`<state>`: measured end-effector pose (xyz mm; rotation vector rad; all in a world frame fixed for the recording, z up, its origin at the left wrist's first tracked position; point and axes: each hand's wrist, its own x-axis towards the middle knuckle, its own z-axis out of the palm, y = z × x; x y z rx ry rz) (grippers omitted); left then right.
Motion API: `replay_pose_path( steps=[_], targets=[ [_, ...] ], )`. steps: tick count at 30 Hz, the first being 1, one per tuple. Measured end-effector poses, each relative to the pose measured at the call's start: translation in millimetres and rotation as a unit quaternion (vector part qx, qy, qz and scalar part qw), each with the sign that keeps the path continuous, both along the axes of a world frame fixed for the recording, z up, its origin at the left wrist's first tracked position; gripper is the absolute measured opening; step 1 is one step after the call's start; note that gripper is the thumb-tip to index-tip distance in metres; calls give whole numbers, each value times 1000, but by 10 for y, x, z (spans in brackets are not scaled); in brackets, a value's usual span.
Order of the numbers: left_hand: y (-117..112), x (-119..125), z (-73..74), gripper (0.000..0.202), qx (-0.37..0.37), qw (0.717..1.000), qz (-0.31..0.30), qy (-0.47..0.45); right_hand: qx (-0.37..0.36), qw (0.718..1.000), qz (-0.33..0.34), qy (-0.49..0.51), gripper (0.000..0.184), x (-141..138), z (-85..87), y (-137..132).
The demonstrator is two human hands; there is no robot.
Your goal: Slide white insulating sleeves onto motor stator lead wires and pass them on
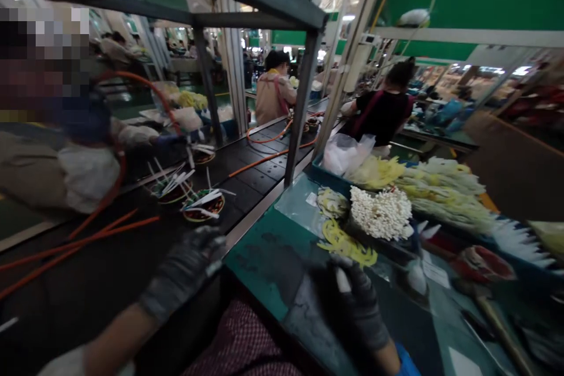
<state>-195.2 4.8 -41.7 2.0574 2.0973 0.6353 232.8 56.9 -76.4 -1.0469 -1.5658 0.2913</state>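
Observation:
My left hand (185, 270), in a dark glove, reaches out over the edge of the black conveyor belt (259, 173), just short of a round coil part (203, 205) with white sleeves sticking out; its fingers are blurred. My right hand (356, 305), also gloved, rests on the green worktop (259, 252) with fingers curled round a small white sleeve piece (342, 281). A pile of yellow strips (348, 244) and a bundle of white sleeves (381, 212) lie just beyond it.
Two more coil parts (170, 188) ride the belt, with orange cables (88, 238) across it. A dark steel post (299, 106) stands between belt and worktop. Trays of yellow and white sleeves (445, 194) fill the right. A person (57, 147) sits opposite; others (273, 91) work farther along.

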Motion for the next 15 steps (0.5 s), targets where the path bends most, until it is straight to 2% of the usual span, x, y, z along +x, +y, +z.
replay_pose_path(
  steps=[3, 5, 7, 10, 13, 15],
  targets=[
    [58, 269, -490, 51, 58, 978, -154, 130, 134, 987, -14, -90, 26, 4, -58, -11],
    [130, 397, -756, 55, 90, 965, -199, 147, 171, 977, -30, -125, 30, 10, -22, -29],
    [195, 464, -901, 54, 114, 960, -213, 139, 182, 971, -31, -150, 32, 10, 39, -44],
    [267, 509, -917, 45, 128, 961, -213, 123, 184, 966, -4, -183, 32, 0, 108, -54],
    [315, 585, -807, 35, 118, 968, -193, 105, 178, 965, 2, -193, 31, -16, 110, -55],
    [342, 661, -705, 27, 75, 978, -177, 84, 180, 964, -1, -195, 31, -22, 88, -52]
  ],
)
